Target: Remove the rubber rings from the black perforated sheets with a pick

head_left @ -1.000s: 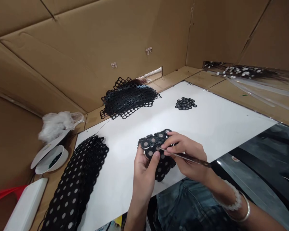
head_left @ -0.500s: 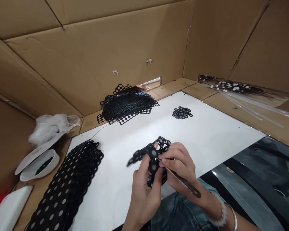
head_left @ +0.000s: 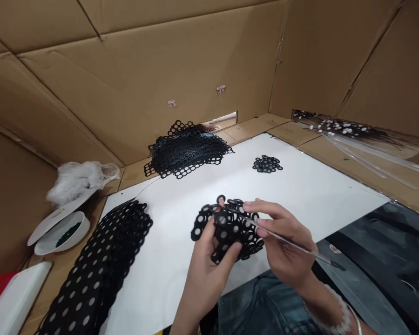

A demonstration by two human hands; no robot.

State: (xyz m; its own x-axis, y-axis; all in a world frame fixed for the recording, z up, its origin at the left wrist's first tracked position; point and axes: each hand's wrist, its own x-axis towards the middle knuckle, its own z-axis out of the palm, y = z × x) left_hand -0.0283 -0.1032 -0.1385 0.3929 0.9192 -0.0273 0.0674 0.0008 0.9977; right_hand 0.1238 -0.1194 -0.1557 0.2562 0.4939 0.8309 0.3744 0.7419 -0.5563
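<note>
My left hand (head_left: 207,274) grips a black perforated sheet (head_left: 226,230) with round discs in it, the thumb in front and a fingertip poking up behind. In my right hand (head_left: 289,242) is a slim metal tool (head_left: 295,243), pinched between thumb and fingers. Its tip reaches over the front of the sheet; the exact contact is hard to make out. Beyond my hands, a small heap of loose black discs (head_left: 267,164) lies on the white board (head_left: 181,195). A stack of black dotted sheets (head_left: 87,279) rests at the left.
A pile of black ring mesh (head_left: 188,151) lies at the back against the cardboard wall (head_left: 136,74). At the left are a white bowl (head_left: 64,237), a plastic bag (head_left: 82,181) and a white box (head_left: 17,298). White-tipped stems (head_left: 349,128) and clear strips (head_left: 380,153) lie at the right.
My right hand has moved right and away from my left, the tool now lying flatter. The black sheet has turned, showing more of its dotted face. The view has shifted slightly.
</note>
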